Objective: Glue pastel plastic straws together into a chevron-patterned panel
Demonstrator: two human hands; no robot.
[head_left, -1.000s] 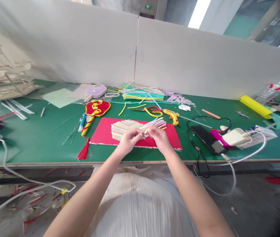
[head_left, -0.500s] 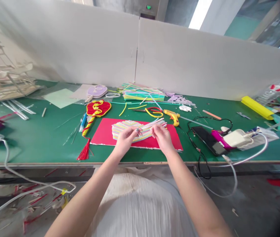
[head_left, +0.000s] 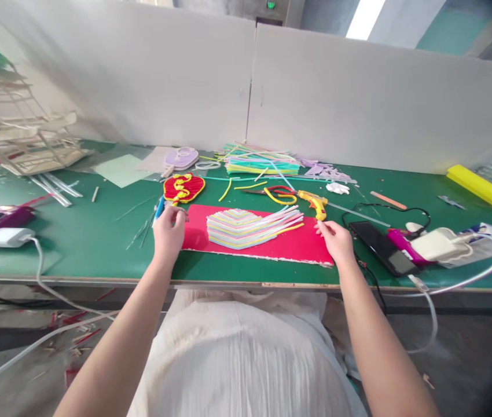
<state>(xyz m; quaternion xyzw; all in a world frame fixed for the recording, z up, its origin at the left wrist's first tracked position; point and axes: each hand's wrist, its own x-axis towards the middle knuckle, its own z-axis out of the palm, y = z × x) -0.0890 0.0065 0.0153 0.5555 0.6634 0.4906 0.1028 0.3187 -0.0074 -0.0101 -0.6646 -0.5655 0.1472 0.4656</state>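
A red board (head_left: 281, 252) lies on the green table near its front edge. On it rests a fan of pastel strips (head_left: 241, 229), joined in a V pattern at the left, with loose ends spreading right. My left hand (head_left: 169, 231) is at the board's left end, over the handle of a red and yellow fan-shaped piece (head_left: 184, 188); its fingers are bent together, and what they grip is hidden. At the board's right end, my right hand (head_left: 335, 238) has thumb and fingers closed at the red edge.
Behind the board lie scissors (head_left: 281, 196), a yellow glue gun (head_left: 314, 204) and a pile of coloured strips (head_left: 261, 162). A black phone (head_left: 382, 248), power strips and white cables are at the right. Wire racks (head_left: 24, 139) stand at the left.
My hands have moved apart from over the pastel strips to the two ends of the red board. The strips now lie uncovered. The view has shifted slightly.
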